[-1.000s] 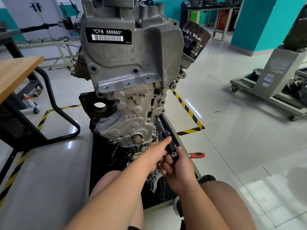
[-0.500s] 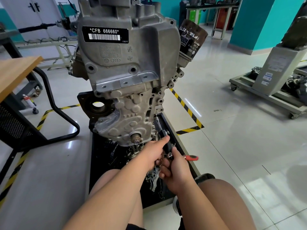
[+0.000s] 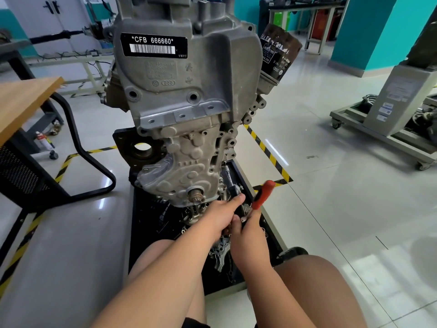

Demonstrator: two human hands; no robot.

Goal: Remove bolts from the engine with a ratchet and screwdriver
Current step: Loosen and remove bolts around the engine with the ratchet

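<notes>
- Engine (image 3: 189,102) stands upright; work is low at its right corner.
- Left hand (image 3: 221,215): grip clasps the ratchet (image 3: 263,194) head, steadying it.
- Right hand (image 3: 248,235): grip clenched beneath the red handle. Loosening seems underway; the next swing needs the socket kept seated.

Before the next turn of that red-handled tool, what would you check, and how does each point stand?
1. Right hand grips the ratchet: ok.
2. Left hand steadies its head: ok.
3. Socket seated on a bolt: cannot tell, the hands hide it.
4. Swing room for the handle: ok, bare floor lies to the right.
5. Engine upright on the tray: ok.
6. Tray free of loose parts: not ok, metal parts lie under the hands.
</notes>
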